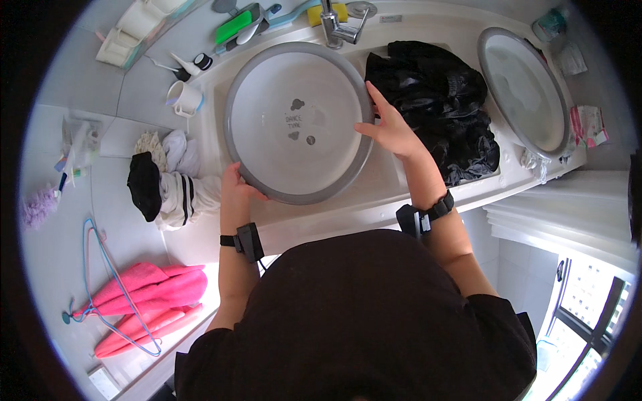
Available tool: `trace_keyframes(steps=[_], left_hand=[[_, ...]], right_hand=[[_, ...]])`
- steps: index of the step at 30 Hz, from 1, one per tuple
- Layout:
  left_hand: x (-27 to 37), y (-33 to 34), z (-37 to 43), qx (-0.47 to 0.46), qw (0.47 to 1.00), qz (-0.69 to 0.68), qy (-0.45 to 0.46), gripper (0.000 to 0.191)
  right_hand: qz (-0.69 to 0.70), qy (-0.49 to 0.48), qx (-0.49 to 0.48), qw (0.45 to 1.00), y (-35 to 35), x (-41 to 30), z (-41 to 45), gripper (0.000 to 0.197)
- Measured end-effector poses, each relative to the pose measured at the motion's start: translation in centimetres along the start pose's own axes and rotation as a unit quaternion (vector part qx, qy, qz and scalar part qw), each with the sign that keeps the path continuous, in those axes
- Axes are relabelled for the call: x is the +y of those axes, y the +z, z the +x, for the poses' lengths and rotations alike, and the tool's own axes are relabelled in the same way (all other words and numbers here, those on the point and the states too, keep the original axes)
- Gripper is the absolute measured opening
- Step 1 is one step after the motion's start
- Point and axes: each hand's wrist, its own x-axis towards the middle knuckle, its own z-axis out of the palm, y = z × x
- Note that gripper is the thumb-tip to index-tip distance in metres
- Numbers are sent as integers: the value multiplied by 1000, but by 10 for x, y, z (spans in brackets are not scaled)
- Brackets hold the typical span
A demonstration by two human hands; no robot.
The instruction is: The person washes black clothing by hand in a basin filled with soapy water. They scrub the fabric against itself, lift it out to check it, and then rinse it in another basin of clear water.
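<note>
A round white plastic basin (271,145) with a grey rim and a small printed design inside is between my two hands. My left hand (238,185) grips its rim at the lower left. On the right side, my right hand (388,123) holds the rim, thumb over the inside and fingers along the outer edge. Dark marks and print show on the basin floor. Just right of my right hand lies a heap of wet-looking black clothing (431,95) in the sink. Whether the basin rests on the sink or is lifted cannot be told.
A second basin (526,95) holding cloudy water stands at the right. Behind are a chrome faucet (333,27), a yellow sponge (316,16) and a green brush (233,27). At left sit a white mug (184,98) and white and black clothes (173,193); pink towels (150,290) hang near hangers (120,280).
</note>
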Motion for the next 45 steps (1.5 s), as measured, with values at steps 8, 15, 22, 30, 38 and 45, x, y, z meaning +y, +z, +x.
trace_keyframes(steps=[8,15,22,30,38,45], left_hand=[[-3,-4,-11,8,980,179,86,67],[17,18,-21,-9,986,164,28,63],[22,18,-22,-12,989,143,32,62],[25,20,-22,9,990,138,-23,76],[-6,-12,15,253,879,-278,-295,53],[-15,2,25,154,935,-189,-259,31]], right_hand=[[69,-47,-13,996,9,-13,5,86],[15,-14,30,999,4,2,3,83],[-1,12,49,999,2,0,-2,84],[22,-20,65,997,5,19,9,82],[74,-59,56,994,14,10,20,74],[168,9,34,985,-2,-13,32,66]])
